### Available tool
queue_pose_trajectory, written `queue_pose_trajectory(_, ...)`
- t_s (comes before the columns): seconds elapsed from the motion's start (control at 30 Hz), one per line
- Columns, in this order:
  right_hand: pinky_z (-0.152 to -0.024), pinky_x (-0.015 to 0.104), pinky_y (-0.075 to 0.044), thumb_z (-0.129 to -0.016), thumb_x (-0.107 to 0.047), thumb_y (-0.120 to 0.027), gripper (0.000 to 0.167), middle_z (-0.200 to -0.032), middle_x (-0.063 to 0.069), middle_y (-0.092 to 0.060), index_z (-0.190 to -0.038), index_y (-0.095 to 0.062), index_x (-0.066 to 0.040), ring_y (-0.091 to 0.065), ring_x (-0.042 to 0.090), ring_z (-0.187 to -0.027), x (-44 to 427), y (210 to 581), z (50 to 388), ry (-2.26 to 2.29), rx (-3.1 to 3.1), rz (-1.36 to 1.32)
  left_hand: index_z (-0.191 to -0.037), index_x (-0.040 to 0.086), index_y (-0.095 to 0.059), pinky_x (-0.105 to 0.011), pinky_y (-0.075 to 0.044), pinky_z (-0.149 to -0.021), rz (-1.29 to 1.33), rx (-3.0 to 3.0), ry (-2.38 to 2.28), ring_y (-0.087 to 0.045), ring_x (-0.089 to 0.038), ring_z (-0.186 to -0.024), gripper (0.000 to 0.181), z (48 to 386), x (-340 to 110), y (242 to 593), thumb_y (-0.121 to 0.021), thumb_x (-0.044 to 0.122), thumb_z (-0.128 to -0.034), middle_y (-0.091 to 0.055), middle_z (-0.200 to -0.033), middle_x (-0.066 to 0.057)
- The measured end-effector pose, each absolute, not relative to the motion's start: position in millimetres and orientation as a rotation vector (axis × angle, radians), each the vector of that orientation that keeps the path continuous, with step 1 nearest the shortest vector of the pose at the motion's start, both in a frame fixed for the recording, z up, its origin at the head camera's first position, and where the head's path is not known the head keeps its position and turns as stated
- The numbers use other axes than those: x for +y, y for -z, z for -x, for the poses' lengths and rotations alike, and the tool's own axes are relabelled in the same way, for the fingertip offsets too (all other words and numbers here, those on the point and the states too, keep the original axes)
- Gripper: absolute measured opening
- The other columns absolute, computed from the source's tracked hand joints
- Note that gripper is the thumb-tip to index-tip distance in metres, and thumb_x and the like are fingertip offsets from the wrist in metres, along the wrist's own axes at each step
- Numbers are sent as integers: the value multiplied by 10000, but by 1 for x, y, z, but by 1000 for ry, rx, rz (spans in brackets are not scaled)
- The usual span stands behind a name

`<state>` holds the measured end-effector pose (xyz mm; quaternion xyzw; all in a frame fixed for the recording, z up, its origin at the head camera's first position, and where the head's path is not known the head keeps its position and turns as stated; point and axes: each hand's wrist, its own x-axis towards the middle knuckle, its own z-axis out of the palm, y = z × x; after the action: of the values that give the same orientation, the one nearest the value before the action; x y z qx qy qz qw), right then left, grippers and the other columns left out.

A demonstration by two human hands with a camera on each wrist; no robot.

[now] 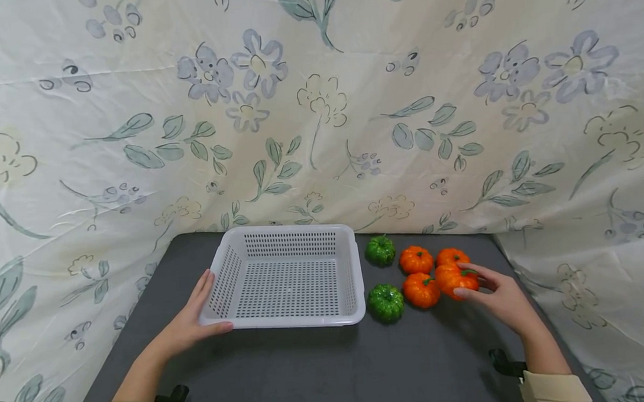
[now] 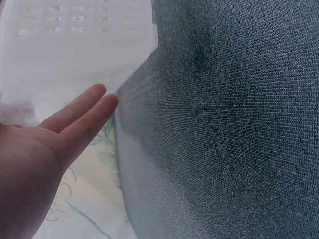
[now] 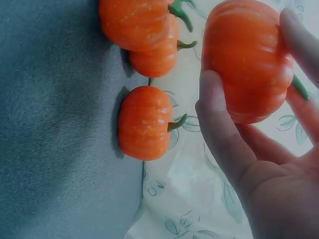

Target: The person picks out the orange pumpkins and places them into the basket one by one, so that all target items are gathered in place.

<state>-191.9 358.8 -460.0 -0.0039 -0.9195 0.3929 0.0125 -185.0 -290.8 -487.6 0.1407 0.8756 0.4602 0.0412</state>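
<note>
Holds an orange pumpkin (image 1: 449,278) in the right hand (image 1: 503,299), pinched between the thumb on the near side and fingers curved over the far side, raised off the counter (image 1: 306,367). Judging by looks, likely to be light and stiff, perhaps moulded plastic or foam, and able to bear a firm pinch. May slip a little on that glossy skin, so best gripped round the widest part of the flanks, leaving alone the stem (image 3: 300,86), thin and possibly easy to snap. Looks squat and rounded, bright orange with paler flecks, ribbed from top to base and capped in green.

Has three more orange pumpkins (image 1: 416,260) near the right hand, to its left and beyond, then two green pumpkins (image 1: 386,303) farther to its left. Rests the left hand (image 1: 185,327) against the near left corner of a white basket (image 1: 283,322), with fingers about straight along the side, thumb stretched along the near rim, and no curl round it to be seen.
</note>
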Motion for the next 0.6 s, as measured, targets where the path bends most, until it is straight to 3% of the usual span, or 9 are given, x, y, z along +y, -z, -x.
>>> queue_pose_trajectory(0.6,-964,643,-449,-852,-538,-756,750,-1557,247,-400,-1468,-536,-171,-507,477,-1286,340,450,199,-1264,-2861,-33,-1633,122,-5,-760,-105,-1062,-434,2702,-1400,55,-500,-1508,1215,183,-290,488,-854,237,-772,155,-1696,-61)
